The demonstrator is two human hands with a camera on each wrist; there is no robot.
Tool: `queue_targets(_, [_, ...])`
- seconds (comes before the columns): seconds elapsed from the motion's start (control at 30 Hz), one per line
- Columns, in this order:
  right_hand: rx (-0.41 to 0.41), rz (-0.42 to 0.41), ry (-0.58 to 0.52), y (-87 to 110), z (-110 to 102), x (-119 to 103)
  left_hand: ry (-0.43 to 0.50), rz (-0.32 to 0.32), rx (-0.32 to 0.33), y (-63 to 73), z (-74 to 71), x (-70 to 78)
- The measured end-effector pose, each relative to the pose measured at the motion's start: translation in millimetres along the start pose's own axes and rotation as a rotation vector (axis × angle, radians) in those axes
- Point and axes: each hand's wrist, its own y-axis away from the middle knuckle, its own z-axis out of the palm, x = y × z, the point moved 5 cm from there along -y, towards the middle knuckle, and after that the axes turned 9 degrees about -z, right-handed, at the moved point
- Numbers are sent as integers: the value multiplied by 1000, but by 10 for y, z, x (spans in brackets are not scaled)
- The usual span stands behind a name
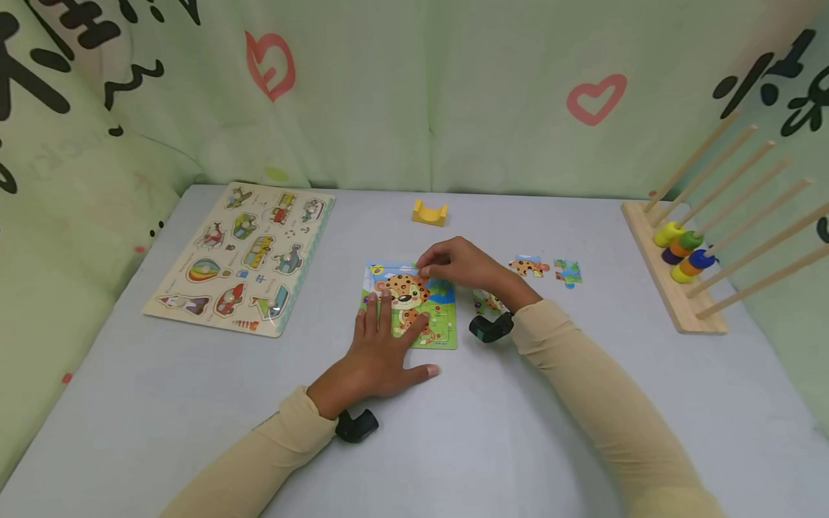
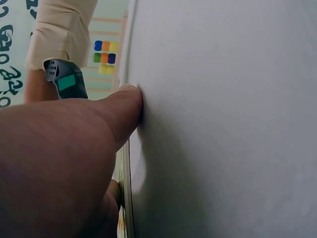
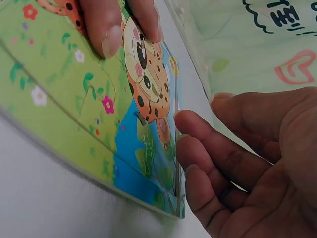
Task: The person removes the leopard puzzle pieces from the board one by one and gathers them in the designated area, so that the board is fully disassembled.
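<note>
A square jigsaw puzzle [image 1: 445,336] with a cartoon leopard lies in its tray on the table. My left hand [image 1: 378,360] rests on it with fingers spread, the thumb touching the table beyond its near edge. In the left wrist view that thumb [image 2: 124,111] hides most of the tray. Over the puzzle's far right corner is my right hand [image 1: 456,260]. The right wrist view shows its fingers loosely bent, thumb apart, nothing visible between them. Loose puzzle pieces lie to the right: a leopard-spotted piece [image 1: 529,267], a green-and-blue piece [image 1: 568,272], and one partly behind the right wrist [image 1: 487,302].
A large picture board [image 1: 242,259] with several vehicle shapes lies at the left. A yellow curved block [image 1: 430,213] sits at the back. On the right stands a wooden peg rack [image 1: 702,324] with coloured beads [image 1: 691,262]. Green curtains [image 1: 388,93] hang behind the table.
</note>
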Motion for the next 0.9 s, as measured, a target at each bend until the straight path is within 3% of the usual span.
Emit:
queue_targets(0.53, [-80,41,-18,-79,181,-38,-13,25,35,8,24,6])
queue_targets(0.9, [-75,65,23,-128,180,-140,-8,22,47,14,1,1])
